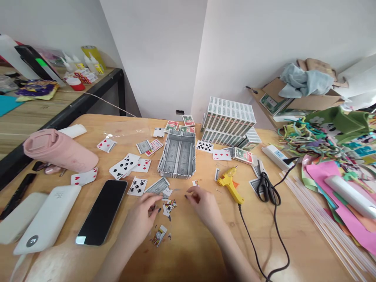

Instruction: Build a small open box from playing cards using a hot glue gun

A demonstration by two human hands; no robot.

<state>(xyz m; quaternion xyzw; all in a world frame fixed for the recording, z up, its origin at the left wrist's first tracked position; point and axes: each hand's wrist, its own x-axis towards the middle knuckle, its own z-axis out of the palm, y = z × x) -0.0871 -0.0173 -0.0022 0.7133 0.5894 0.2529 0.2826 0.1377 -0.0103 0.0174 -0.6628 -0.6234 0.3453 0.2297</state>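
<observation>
A tray-like box made of grey-backed playing cards [178,153] stands on the table beyond my hands. My left hand [144,213] is over the table with its fingers curled, beside a grey-backed card [158,186]; whether its fingertips hold anything is too small to tell. To the right, my right hand [202,201] has thumb and fingertips close together near a small card piece [195,183]; anything between them cannot be made out. Cut card scraps [169,207] lie between the hands, and a cut face card [159,235] is nearer to me.
A yellow glue gun [230,184] with a black cord and black scissors [268,188] lie at the right. Stacked card boxes [229,119] stand behind. A phone [102,211], white power bank [48,219] and pink tumbler [60,150] are at the left.
</observation>
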